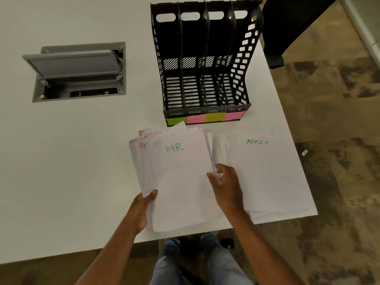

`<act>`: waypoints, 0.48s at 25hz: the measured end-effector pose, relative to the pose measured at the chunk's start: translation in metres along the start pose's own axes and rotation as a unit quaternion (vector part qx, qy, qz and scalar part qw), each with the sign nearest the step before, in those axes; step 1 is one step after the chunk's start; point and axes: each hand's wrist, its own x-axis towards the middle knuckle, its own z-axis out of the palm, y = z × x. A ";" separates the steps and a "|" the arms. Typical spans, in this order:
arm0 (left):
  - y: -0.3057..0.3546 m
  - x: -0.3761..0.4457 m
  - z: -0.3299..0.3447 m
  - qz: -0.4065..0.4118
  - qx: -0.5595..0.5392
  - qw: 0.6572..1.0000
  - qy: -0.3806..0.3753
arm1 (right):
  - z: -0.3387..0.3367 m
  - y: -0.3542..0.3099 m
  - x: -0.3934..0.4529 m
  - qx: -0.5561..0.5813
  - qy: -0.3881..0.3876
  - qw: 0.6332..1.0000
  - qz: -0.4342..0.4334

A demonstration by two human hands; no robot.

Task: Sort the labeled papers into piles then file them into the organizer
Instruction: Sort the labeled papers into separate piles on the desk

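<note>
On the white surface, before the black organizer, the unsorted stack lies beside the ADMIN pile. Left hand grips the stack's corner; right hand fingers apparently pinch the HR sheet's edge. Peel one sheet only, steadying the rest.

Left hand grips HR-topped stack; right hand pinches its edge

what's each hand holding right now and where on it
The left hand grips the paper stack topped by the HR sheet at its lower left edge; the right hand pinches the stack's right edge.
</note>
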 end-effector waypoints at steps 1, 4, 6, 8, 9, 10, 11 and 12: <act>0.001 -0.001 -0.001 0.000 -0.003 1.000 -0.002 | 0.008 -0.006 -0.002 0.009 -0.009 0.999 0.032; 0.003 -0.001 -0.009 0.002 -0.011 1.000 -0.002 | 0.019 -0.017 -0.007 0.040 0.007 0.995 0.089; 0.004 -0.001 -0.016 0.002 -0.015 1.000 -0.004 | 0.024 -0.021 -0.011 0.017 0.038 0.997 0.069; 0.003 -0.001 -0.026 0.001 -0.021 1.000 -0.007 | 0.031 -0.026 -0.016 -0.010 0.063 0.998 0.028; 0.003 -0.001 -0.030 -0.002 -0.026 1.000 -0.008 | 0.033 -0.027 -0.018 -0.017 0.071 0.997 0.010; 0.003 -0.002 -0.035 -0.005 -0.029 1.000 -0.007 | 0.036 -0.029 -0.019 -0.022 0.075 0.997 -0.009; 0.003 -0.003 -0.041 -0.006 -0.034 0.999 -0.005 | 0.040 -0.032 -0.021 -0.026 0.076 0.996 -0.026; 0.003 -0.004 -0.047 -0.007 -0.039 0.999 -0.007 | 0.043 -0.035 -0.024 -0.027 0.075 0.996 -0.039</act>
